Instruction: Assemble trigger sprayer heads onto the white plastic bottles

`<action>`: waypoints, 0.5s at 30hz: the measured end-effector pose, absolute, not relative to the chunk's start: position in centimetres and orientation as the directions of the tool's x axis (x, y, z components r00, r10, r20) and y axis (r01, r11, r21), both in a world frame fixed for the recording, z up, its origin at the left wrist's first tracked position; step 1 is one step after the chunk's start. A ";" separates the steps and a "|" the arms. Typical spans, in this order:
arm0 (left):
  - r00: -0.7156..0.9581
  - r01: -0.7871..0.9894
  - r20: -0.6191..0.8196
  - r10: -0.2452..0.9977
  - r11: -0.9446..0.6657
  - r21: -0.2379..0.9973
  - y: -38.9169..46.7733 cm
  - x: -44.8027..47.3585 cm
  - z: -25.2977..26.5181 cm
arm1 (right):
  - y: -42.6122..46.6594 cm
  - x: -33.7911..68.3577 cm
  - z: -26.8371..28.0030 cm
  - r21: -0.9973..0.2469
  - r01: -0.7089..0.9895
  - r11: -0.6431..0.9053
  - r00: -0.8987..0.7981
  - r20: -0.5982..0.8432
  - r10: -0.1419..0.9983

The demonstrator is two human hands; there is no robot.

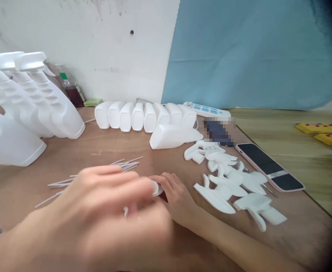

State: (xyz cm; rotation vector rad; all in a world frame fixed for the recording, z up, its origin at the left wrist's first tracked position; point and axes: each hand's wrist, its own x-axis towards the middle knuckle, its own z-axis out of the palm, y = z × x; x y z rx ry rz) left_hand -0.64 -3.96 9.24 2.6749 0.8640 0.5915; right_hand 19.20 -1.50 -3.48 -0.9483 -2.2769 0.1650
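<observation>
Left hand [98,211] blurred, in from 7 o'clock; right hand [180,198] from 4 o'clock.
Left curled, grip unclear; right bent round white piece [158,189], partly hidden.

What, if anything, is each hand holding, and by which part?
A white piece shows between the left hand and right hand, mostly hidden; which hand grips it, and by which part, cannot be told.

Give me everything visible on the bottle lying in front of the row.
The white bottle looks like smooth plastic, its broad base left, tapering to a narrow right end. It lies on its side on the brown table. Neither left hand nor right hand touches it; contact with the bottles behind is unclear.
</observation>
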 end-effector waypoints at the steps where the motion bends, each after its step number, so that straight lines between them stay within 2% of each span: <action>1: 0.699 0.618 0.215 0.682 -0.727 0.298 -3.0 -1.7 8.7 | -1.5 19.2 -3.5 -0.350 0.588 0.729 -0.523 0.523 0.673; 4: 0.489 0.872 -0.092 0.867 -0.484 0.079 -0.4 -5.3 6.1 | -1.3 19.3 -3.6 -0.349 0.596 0.723 -0.518 0.521 0.678; 7: 0.286 0.943 -0.312 0.906 -0.324 -0.076 0.8 -7.8 3.8 | -1.3 19.3 -3.6 -0.355 0.598 0.718 -0.516 0.515 0.685; 9: 0.253 0.946 -0.373 0.893 -0.309 -0.100 0.9 -8.4 3.1 | -1.3 19.3 -3.6 -0.359 0.593 0.721 -0.517 0.516 0.683; 12: 0.314 0.923 -0.424 0.849 -0.379 -0.075 0.9 -8.1 3.3 | -1.3 19.3 -3.6 -0.360 0.593 0.720 -0.513 0.520 0.683; 13: 0.338 0.917 -0.418 0.843 -0.395 -0.054 0.9 -7.9 3.4 | -1.3 19.3 -3.6 -0.361 0.595 0.718 -0.510 0.521 0.685; 15: 0.384 0.920 -0.305 0.871 -0.390 0.045 1.1 -7.4 3.8 | -1.3 19.3 -3.6 -0.361 0.595 0.718 -0.510 0.521 0.685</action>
